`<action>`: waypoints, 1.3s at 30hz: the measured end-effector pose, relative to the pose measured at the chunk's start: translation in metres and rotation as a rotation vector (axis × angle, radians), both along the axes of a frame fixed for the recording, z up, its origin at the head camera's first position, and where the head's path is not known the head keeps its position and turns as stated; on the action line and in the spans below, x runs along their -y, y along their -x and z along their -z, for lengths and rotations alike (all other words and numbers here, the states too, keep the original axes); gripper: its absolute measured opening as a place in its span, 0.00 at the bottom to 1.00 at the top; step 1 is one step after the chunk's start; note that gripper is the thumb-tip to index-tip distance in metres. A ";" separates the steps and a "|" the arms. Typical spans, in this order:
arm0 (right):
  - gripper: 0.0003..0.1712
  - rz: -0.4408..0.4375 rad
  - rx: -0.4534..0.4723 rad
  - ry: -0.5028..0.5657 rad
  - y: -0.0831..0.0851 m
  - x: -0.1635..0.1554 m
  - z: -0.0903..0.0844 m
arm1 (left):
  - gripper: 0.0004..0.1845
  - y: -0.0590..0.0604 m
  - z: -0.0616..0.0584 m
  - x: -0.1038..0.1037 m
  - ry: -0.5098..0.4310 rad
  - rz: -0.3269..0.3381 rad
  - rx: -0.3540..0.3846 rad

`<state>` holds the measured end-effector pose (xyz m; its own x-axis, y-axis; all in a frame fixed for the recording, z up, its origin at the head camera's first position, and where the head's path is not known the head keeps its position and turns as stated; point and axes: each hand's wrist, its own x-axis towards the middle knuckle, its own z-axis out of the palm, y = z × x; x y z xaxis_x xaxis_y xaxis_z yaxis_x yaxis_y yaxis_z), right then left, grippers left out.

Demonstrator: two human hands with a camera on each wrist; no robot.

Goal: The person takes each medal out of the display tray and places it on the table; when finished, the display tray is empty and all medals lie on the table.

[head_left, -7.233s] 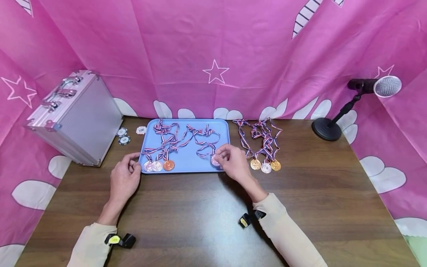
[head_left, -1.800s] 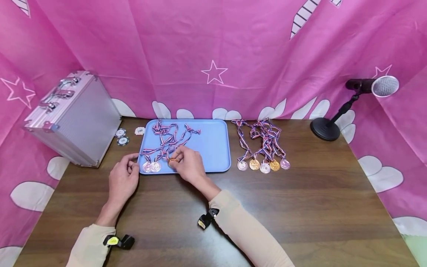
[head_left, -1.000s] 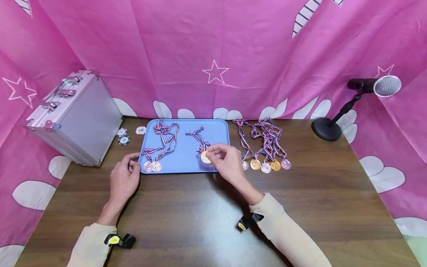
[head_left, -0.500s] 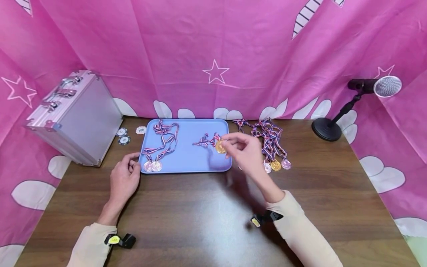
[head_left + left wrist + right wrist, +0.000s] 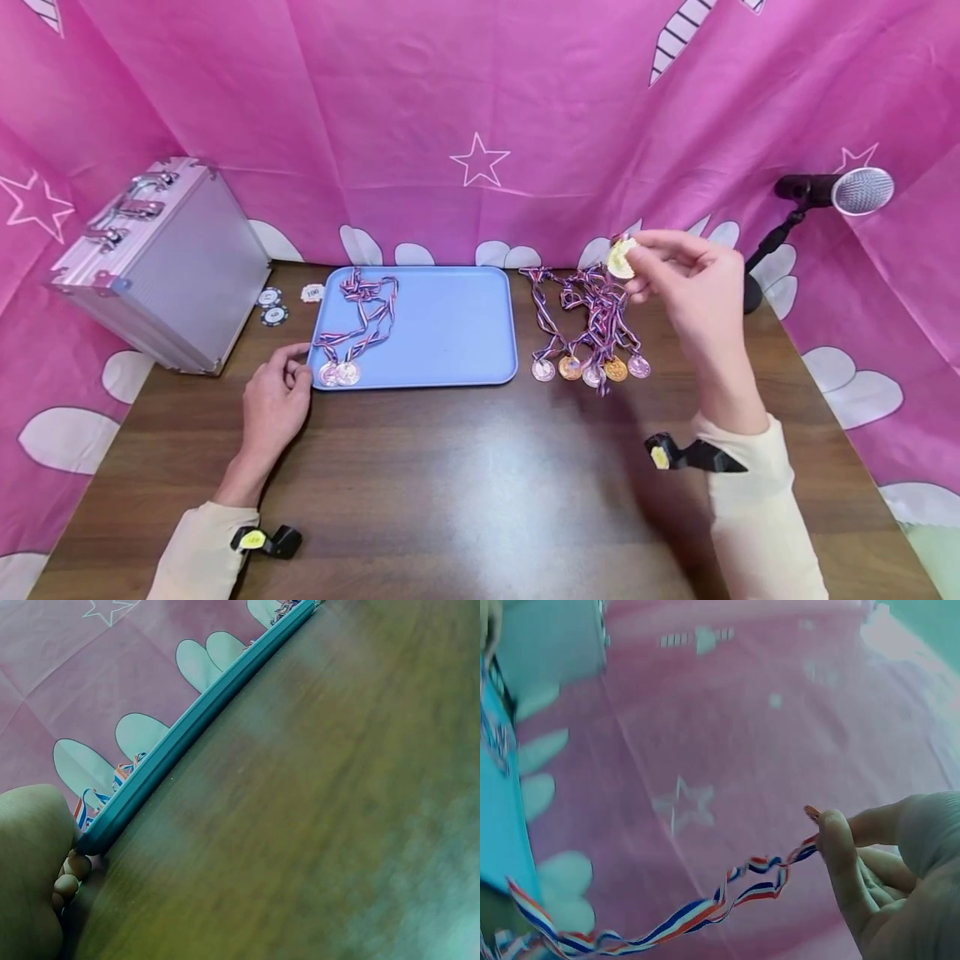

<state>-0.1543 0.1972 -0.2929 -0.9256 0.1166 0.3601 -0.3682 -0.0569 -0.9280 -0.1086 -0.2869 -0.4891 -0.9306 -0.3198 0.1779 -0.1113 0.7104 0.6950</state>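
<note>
— Where's the gold medal [image 5: 621, 258]?
— Pinched in the right hand [image 5: 693, 287], raised above the medals [image 5: 592, 367] beside the tray [image 5: 450, 333].
— The left hand [image 5: 273, 404]?
— Loosely curled at the tray's corner, touching it.

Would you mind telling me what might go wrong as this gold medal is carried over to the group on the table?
1. The right hand pinches the gold medal while its ribbon trails down into the pile of medals on the table; it could snag and drag them out of line.
2. The grip is a light fingertip pinch, so the medal might slip.
3. The left hand only touches the blue tray, which could shift.
</note>
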 end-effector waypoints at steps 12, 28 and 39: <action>0.09 0.187 0.134 -0.030 0.040 -0.066 0.069 | 0.20 0.001 0.002 0.002 0.011 0.006 -0.033; 0.18 0.258 0.472 -0.274 0.006 -0.103 0.173 | 0.20 0.000 -0.002 -0.001 -0.006 0.007 -0.045; 0.15 0.317 0.392 -0.678 -0.005 -0.115 0.184 | 0.20 0.000 -0.002 -0.001 -0.008 -0.005 -0.031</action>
